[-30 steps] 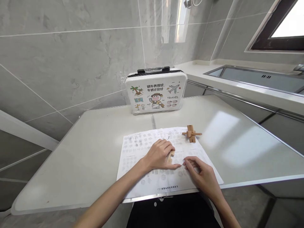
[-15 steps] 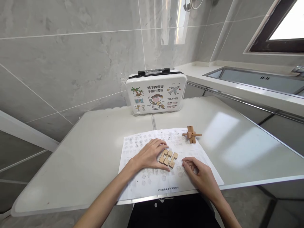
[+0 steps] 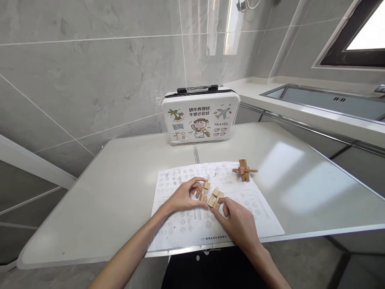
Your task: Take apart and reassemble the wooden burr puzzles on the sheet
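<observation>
My left hand (image 3: pixel 185 197) pinches a pale notched wooden puzzle piece (image 3: pixel 203 197) by its two ends, between thumb and fingertips. Tilted, the piece shows its notch toward the right. Just right of it, two more notched wooden puzzle pieces (image 3: pixel 213 200) sit side by side with a small gap enclosed between them. Around these my right hand (image 3: pixel 239 218) has its thumb and index finger closed, at their near and right sides. Beneath both hands lies a printed sheet (image 3: pixel 186 237) with rows of small diagrams.
At the sheet's upper right corner rests an assembled wooden cross-shaped puzzle (image 3: pixel 244 170). A white cartoon-printed case (image 3: pixel 201 116) stands at the back of the white table (image 3: pixel 120 192). To the right, a counter (image 3: pixel 300 100) with a sink runs alongside.
My left hand has lifted and tilted one piece apart from the other two. My right hand has come left and closed on those two, which now sit together.
</observation>
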